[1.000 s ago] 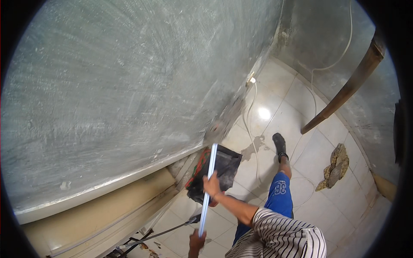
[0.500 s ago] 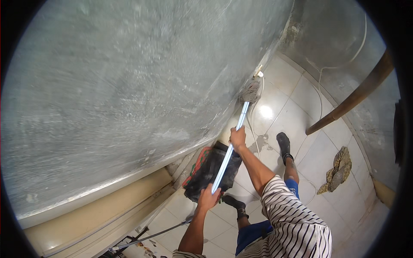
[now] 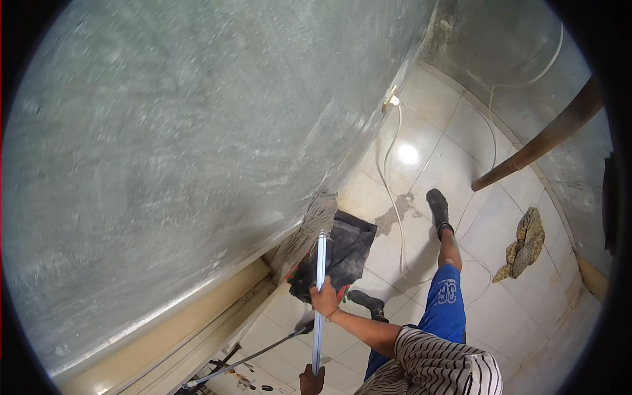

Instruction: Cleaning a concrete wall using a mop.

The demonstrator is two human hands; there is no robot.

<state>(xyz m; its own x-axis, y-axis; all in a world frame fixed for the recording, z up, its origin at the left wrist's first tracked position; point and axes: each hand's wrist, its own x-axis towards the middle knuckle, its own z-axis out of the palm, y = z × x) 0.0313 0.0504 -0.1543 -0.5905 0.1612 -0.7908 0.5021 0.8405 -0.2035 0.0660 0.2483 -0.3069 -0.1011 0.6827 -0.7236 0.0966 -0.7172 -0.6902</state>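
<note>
A mop with a pale blue-and-white pole (image 3: pixel 320 260) crosses the lower middle, its grey stringy head (image 3: pixel 317 214) against the foot of the grey wall (image 3: pixel 171 151). Around the pole's middle my right hand (image 3: pixel 324 298) is closed. Lower down, close to the bottom edge, my left hand (image 3: pixel 312 380) grips the same pole. Beneath the mop head and pole lies a dark cloth or bag (image 3: pixel 349 250), with red and green material showing at its edge. Part of it is hidden by the mop.
A white cable (image 3: pixel 397 191) runs from a wall socket (image 3: pixel 391 99) across the tiles, near a wet patch (image 3: pixel 395 212). A brown pole (image 3: pixel 526 155) stands right. A crumpled patterned cloth (image 3: pixel 525 243) lies on the floor. A thin grey rod (image 3: pixel 250 355) slants at lower left.
The mop head has moved from near the socket toward me and left along the wall's foot. Both hands have come down with the pole, which now stands more upright in view.
</note>
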